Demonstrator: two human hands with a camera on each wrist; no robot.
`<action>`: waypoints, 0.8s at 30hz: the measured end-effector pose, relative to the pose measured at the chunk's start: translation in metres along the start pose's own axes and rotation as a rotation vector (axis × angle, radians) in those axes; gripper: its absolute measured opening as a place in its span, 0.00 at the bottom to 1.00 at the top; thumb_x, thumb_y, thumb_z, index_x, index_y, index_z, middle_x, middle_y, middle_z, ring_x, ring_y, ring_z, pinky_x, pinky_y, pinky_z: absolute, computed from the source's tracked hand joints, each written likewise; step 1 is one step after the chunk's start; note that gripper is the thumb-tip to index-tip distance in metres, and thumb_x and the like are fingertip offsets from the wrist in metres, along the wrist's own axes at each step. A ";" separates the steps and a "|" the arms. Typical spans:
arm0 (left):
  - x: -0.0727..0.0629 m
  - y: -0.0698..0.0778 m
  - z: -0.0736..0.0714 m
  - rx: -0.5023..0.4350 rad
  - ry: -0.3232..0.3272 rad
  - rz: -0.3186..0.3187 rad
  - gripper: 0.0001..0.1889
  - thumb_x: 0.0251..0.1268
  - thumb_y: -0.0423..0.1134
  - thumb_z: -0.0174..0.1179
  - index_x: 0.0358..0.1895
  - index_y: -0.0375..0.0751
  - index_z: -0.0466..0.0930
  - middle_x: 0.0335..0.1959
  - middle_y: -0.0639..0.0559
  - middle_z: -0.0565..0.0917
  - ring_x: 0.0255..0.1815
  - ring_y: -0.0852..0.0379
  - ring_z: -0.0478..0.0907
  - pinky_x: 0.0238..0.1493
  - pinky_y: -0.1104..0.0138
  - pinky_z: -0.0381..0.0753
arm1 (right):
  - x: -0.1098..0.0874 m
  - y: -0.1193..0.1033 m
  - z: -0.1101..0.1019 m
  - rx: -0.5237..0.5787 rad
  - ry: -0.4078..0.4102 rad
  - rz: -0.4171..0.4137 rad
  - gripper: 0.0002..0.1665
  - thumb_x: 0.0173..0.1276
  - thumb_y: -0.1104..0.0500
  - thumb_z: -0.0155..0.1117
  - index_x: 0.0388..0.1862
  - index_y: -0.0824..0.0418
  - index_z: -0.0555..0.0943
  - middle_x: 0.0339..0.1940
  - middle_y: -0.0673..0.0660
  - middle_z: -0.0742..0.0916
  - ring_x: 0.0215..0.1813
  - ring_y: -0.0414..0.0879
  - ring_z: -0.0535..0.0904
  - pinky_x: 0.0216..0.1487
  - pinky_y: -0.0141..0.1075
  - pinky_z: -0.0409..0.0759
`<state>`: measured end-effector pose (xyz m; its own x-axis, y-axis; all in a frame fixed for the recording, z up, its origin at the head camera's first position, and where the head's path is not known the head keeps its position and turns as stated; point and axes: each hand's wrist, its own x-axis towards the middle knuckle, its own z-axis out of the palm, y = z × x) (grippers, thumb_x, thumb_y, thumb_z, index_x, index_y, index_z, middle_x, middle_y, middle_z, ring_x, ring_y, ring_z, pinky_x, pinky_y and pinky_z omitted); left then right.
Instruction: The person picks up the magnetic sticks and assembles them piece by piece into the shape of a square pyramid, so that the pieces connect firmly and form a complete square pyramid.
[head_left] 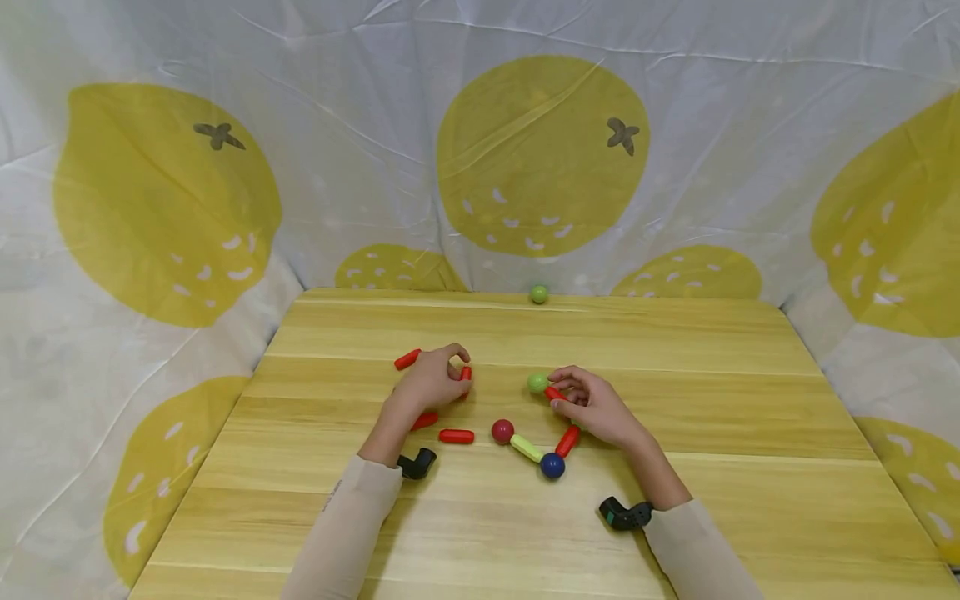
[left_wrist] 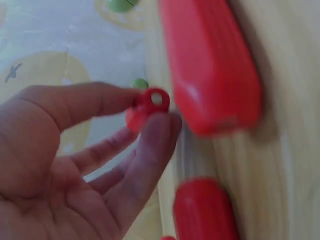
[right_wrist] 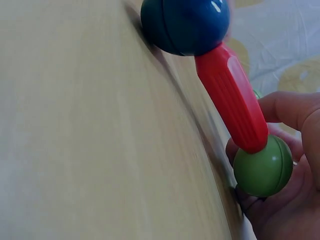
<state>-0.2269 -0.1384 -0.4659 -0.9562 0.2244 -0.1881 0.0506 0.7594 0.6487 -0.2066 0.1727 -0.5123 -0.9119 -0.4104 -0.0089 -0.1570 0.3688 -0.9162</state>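
Note:
My left hand (head_left: pixel 431 382) pinches a short red rod (head_left: pixel 466 380) between thumb and index finger. In the left wrist view, the open ring-like end of this red rod (left_wrist: pixel 156 99) faces the camera. With curled fingers, my right hand (head_left: pixel 596 408) grips a red rod (head_left: pixel 553 392) whose far end meets a green ball (head_left: pixel 537 383). This rod belongs to a joined chain. Another green ball (right_wrist: pixel 263 167), mostly covered by the hand in the head view, links by a red rod (head_left: pixel 568 441) to a blue ball (head_left: pixel 552 465). A yellow-green rod (head_left: pixel 527 448) continues to a dark-red ball (head_left: pixel 502 431).
Loose red rods lie around my left hand: one (head_left: pixel 407 359) beyond it, one (head_left: pixel 425 421) by the wrist and one (head_left: pixel 457 436) nearer the chain. Another green ball (head_left: pixel 538 293) sits at the far edge of the wooden table (head_left: pixel 480 533), before a lemon-print cloth (head_left: pixel 360 167).

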 end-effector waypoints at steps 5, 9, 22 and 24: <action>-0.003 0.013 0.007 -0.219 -0.178 0.028 0.19 0.66 0.39 0.70 0.58 0.40 0.81 0.39 0.49 0.87 0.35 0.56 0.84 0.39 0.65 0.83 | 0.000 0.000 0.002 -0.056 0.015 -0.014 0.22 0.71 0.61 0.69 0.63 0.57 0.80 0.55 0.58 0.88 0.47 0.46 0.83 0.47 0.31 0.81; -0.004 0.020 0.017 -0.350 -0.282 0.025 0.14 0.67 0.38 0.68 0.53 0.39 0.84 0.40 0.49 0.87 0.36 0.54 0.85 0.43 0.63 0.86 | 0.000 0.000 0.003 -0.065 0.020 -0.027 0.21 0.72 0.61 0.69 0.62 0.58 0.81 0.56 0.58 0.88 0.50 0.47 0.83 0.49 0.32 0.81; -0.004 0.028 0.033 -0.364 -0.317 0.040 0.12 0.67 0.39 0.67 0.50 0.39 0.86 0.39 0.51 0.88 0.36 0.57 0.85 0.42 0.65 0.85 | 0.003 -0.004 0.009 -0.091 0.027 -0.079 0.19 0.76 0.58 0.65 0.64 0.53 0.83 0.52 0.54 0.89 0.47 0.47 0.81 0.47 0.33 0.79; -0.003 0.027 0.035 -0.362 -0.317 0.042 0.12 0.67 0.38 0.67 0.50 0.38 0.86 0.39 0.51 0.88 0.36 0.57 0.85 0.41 0.66 0.84 | 0.003 -0.004 0.009 -0.094 0.024 -0.079 0.19 0.76 0.58 0.65 0.64 0.53 0.83 0.51 0.54 0.89 0.47 0.46 0.81 0.47 0.32 0.79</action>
<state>-0.2123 -0.0974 -0.4732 -0.8178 0.4677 -0.3354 -0.0704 0.4971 0.8648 -0.2053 0.1627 -0.5118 -0.9039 -0.4218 0.0718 -0.2620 0.4129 -0.8723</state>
